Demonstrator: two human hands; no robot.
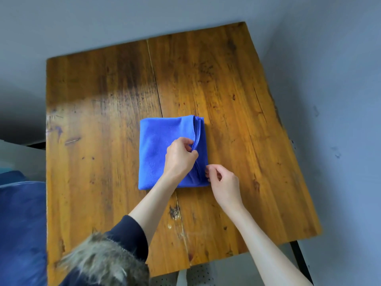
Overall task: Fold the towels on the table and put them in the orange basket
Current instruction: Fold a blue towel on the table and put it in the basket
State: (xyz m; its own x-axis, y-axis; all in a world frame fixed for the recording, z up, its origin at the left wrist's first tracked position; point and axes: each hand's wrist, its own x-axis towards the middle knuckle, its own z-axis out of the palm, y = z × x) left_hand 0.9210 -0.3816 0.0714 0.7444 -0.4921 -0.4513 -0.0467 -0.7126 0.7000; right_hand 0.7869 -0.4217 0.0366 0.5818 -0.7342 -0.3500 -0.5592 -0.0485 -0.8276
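Fur trim [99, 259] on a dark sleeve [132, 234] is filling the bottom edge of the view, and from it the left arm is reaching up to the blue towel [158, 153]. This towel is lying near the middle of the wooden tabletop [92, 120], already folded into a thick near-square, with its stacked layer edges along the right side.

On that side the left hand [181, 155] is working: its grip is closed, thumb and curled fingers pinching the layer edges about halfway along. Just below, the right hand [223, 179] is sitting at the near right corner of the towel, fingers curled, and its fingertips [207, 172] are touching the cloth edge; whether they are really pinching it I cannot tell.

To my judgement, the step is squaring the loose edges before the next fold or the lift. To do it well, both hands should be taking all layers together, not only the top one, and keeping the edges aligned while moving, because thin layers are slipping easily against each other.

Further out, something dark blue [20, 223] is lying beside the tabletop on the left. No orange basket is showing in this view.
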